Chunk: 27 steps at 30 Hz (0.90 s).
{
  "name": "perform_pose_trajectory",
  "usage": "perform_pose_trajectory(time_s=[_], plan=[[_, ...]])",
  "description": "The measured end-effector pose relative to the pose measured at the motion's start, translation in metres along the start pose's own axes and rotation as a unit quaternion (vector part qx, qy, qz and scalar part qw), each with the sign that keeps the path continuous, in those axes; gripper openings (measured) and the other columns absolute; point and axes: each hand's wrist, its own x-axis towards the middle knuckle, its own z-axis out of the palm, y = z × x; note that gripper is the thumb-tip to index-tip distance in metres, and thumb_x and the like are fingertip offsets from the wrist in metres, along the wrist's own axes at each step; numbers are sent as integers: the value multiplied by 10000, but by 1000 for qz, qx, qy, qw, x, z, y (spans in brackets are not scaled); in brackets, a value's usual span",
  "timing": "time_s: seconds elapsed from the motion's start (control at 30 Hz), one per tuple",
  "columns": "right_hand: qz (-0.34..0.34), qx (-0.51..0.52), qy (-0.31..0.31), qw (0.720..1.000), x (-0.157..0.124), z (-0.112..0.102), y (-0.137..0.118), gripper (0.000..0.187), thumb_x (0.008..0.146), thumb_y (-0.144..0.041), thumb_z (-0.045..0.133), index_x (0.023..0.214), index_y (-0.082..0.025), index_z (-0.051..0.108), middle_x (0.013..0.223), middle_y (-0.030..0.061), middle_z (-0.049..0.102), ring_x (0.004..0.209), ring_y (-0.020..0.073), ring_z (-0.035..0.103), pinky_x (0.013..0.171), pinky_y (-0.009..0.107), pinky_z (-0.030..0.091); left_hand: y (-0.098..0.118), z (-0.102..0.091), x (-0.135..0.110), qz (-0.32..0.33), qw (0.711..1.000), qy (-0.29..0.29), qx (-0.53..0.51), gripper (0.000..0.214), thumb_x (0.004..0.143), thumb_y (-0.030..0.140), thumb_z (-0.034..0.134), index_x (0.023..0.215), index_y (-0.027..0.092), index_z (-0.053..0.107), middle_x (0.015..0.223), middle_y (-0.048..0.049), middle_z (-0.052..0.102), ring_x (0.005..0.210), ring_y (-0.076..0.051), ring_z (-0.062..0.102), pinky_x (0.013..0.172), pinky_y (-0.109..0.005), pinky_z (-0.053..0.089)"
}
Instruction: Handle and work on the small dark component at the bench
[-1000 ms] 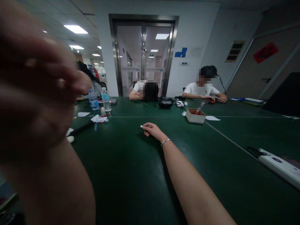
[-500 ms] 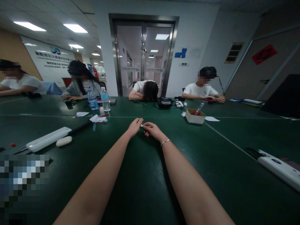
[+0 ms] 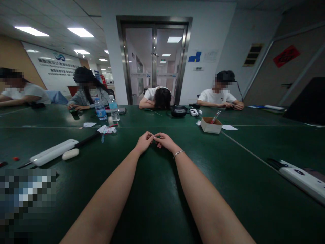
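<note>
Both my arms stretch forward over the dark green table [image 3: 157,189]. My left hand [image 3: 144,141] and my right hand [image 3: 164,140] meet at their fingertips near the table's middle. Both hands are curled and pinch a small silvery object [image 3: 153,136] between them; it is too small to name. A thin bracelet [image 3: 178,153] circles my right wrist.
A white power strip [image 3: 52,153] with a black cord and a white oval object [image 3: 70,154] lie at left. Two water bottles [image 3: 114,108] and paper scraps stand further back. A small cardboard box [image 3: 211,125] sits right of centre. Another white power strip [image 3: 303,180] lies at right. Several people sit around the far side.
My left hand, first close to the camera, dropped to the table and reached my right hand. Its fingers have now closed on the small object with the right hand's.
</note>
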Motion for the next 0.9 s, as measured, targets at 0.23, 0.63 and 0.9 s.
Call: perform_pose_trajectory(time_s=[0.23, 0.63, 0.9], plan=[[37, 143, 36, 988, -7, -2, -6, 212, 801, -42, 567, 983, -141, 519, 639, 10, 609, 499, 97, 611, 481, 182, 526, 0, -3, 2, -26, 999, 9, -33, 195, 727, 305, 575, 864, 169, 551, 773, -24, 563, 695, -131, 554, 543, -222, 447], [52, 137, 24, 989, -7, -1, -7, 57, 890, -158, 505, 890, -105, 525, 572, 46, 624, 442, 89, 580, 458, 172, 510, -1, -6, 6, -87, 994, 9, -67, 207, 782, 338, 505, 887, 161, 529, 753, -18, 560, 543, -84, 531, 469, -187, 418], [48, 140, 20, 989, -7, -1, -7, 68, 888, -144, 497, 891, -94, 544, 559, 42, 617, 456, 97, 590, 459, 169, 510, 1, -6, 6, -85, 996, -5, -38, 211, 800, 344, 462, 873, 163, 541, 581, 32, 499, 445, -73, 444, 416, -175, 340]])
